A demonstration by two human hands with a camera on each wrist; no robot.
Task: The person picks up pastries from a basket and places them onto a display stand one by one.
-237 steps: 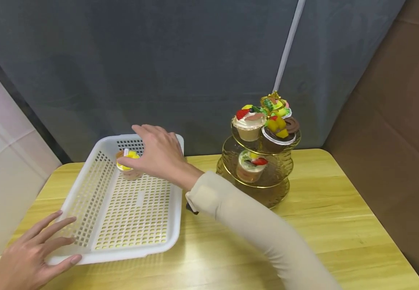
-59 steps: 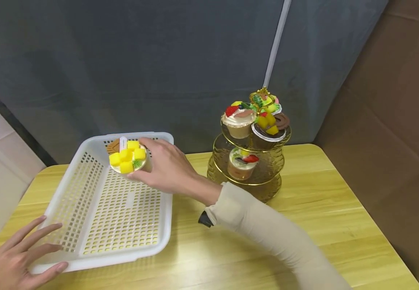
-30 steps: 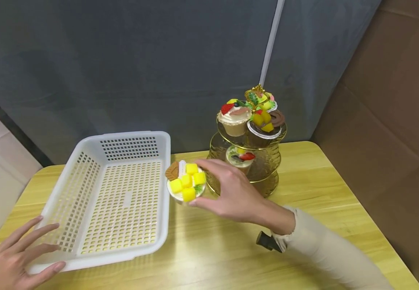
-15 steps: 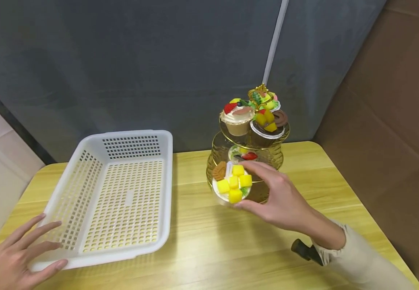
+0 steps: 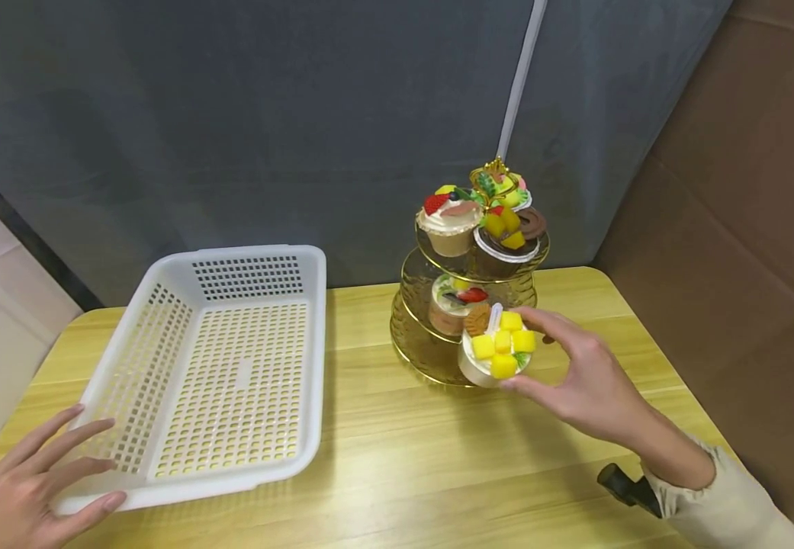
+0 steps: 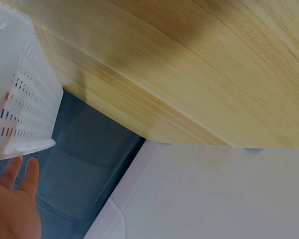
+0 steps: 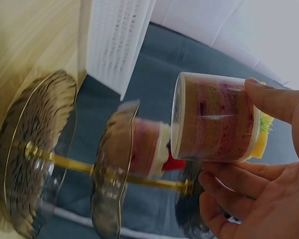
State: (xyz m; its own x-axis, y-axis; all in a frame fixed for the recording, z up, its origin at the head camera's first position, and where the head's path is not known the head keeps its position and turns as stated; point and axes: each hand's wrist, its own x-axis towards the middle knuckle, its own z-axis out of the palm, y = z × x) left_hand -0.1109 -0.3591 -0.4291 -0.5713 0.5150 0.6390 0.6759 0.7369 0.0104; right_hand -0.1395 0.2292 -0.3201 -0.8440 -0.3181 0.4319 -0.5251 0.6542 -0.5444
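My right hand (image 5: 602, 389) pinches a clear dessert cup (image 5: 499, 354) by its upper rim, between thumb and fingers. Yellow mango cubes, a brown biscuit and a small white tag top this cup; pink and brown layers show through its side in the right wrist view. It is held up at the front right of a three-tier stand (image 5: 424, 357), overlapping the lower tiers in the head view. On the middle tier sits a strawberry-topped cup (image 5: 448, 305). My left hand (image 5: 33, 480) rests with spread fingers on the near left corner of a white basket (image 5: 316, 381).
The stand's top tier bears a cream cupcake (image 5: 448, 225), a chocolate cupcake (image 5: 506, 248) and a green-yellow one (image 5: 516, 197) round a gold handle (image 5: 496, 171). The wooden table (image 5: 397, 473) ends at a grey curtain (image 5: 369, 137) behind and a brown panel (image 5: 733, 191) right.
My right hand has lifted the mango dessert cup out of the basket and carried it right to the stand. My left hand has stayed at the basket's corner.
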